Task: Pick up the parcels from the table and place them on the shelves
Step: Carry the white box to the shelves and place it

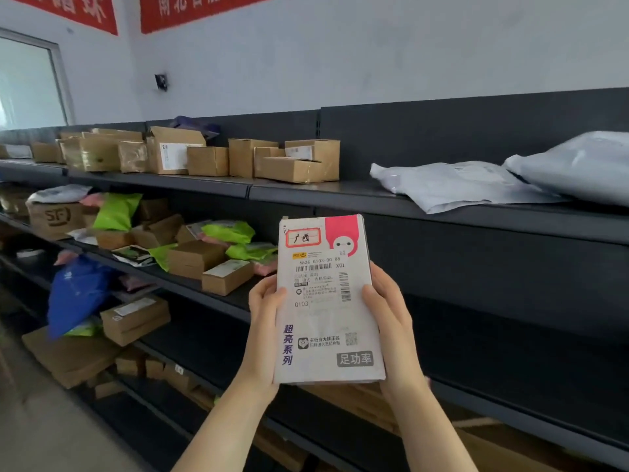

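Note:
I hold a flat white parcel [326, 301] upright in front of the dark shelves, its shipping label and pink corner facing me. My left hand [263, 330] grips its left edge and my right hand [391, 321] grips its right edge. The parcel hovers in the air before the second shelf [476, 216], touching no shelf. The table is out of view.
The top shelf [306, 187] carries several cardboard boxes [207, 160] at left and grey mailer bags [459, 185] at right. The middle shelves at left hold boxes, green bags [115, 211] and a blue bag [75, 294]. The shelf stretch behind and right of the parcel is bare.

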Demonstrator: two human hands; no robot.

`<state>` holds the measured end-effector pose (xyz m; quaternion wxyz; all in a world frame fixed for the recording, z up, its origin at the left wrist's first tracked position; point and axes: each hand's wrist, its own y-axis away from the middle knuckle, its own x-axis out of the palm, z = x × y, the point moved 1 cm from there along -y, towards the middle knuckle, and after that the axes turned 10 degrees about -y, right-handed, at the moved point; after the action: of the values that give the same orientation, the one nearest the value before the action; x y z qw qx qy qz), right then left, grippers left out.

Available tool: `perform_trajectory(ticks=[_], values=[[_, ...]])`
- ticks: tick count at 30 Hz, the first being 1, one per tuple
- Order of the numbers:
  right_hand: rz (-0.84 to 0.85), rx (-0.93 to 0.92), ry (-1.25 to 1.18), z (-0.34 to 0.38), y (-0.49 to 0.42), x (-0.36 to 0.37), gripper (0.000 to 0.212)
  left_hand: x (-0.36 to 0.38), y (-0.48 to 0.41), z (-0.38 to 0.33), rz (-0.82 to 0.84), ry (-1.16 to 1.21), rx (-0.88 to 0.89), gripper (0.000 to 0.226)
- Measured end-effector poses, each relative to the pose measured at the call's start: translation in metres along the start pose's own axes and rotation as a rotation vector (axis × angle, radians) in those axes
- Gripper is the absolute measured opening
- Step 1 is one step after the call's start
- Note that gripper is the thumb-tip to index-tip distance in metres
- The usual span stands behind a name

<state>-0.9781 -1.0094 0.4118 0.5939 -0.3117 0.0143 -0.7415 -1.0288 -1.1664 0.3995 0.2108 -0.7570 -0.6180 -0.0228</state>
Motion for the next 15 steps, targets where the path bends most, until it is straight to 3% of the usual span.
perform_trajectory(ticks=[4,10,15], values=[[-0.152,0.020,0.009,-0.057,-0.046,0.007,0.031,-0.032,-0.077,0.040,0.088,0.002,-0.099,0.020],[-0.372,0.052,-0.038,-0.108,-0.118,-0.004,0.028,-0.039,-0.183,0.083,0.247,-0.035,-0.232,0.022],[-0.555,0.147,-0.161,-0.137,-0.160,-0.035,0.037,-0.016,-0.244,0.111,0.372,-0.047,-0.488,0.029]])
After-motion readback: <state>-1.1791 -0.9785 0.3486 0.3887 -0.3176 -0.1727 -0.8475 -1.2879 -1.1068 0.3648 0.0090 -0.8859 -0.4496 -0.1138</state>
